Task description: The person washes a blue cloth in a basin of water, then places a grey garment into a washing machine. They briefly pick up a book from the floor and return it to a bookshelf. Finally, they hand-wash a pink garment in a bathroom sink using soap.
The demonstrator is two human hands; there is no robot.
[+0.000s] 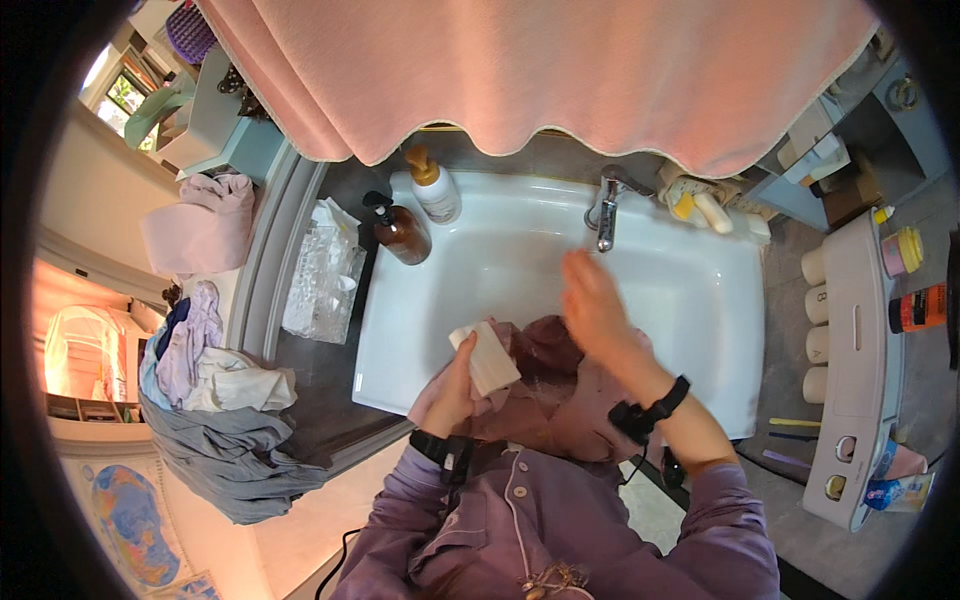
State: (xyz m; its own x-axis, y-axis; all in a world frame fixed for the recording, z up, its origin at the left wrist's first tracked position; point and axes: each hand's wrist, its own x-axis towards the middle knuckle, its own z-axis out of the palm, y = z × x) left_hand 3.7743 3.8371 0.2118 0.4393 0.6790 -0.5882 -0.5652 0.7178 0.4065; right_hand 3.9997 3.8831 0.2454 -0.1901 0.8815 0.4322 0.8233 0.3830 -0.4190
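My left hand (454, 390) grips a whitish rectangular bar, apparently soap (487, 360), at the near side of the white washbasin (405, 330). Beneath it, a dusty-pink cloth garment (540, 412) hangs over the basin's front rim, and a darker, wet-looking part (549, 352) lies inside the bowl. Blurred by motion, my right hand (596, 304) is raised over the bowl just below the chrome faucet (606, 217). Its fingers are extended and nothing shows in them. No water stream is visible at the spout.
An amber pump bottle (405, 238) and a white pump bottle (436, 191) stand at the basin's back left. Left of them lies a clear plastic tissue pack (324, 277). Clothes (225, 442) are heaped further left. A toothbrush-and-cup holder (851, 375) is at right. A pink towel (540, 67) hangs behind.
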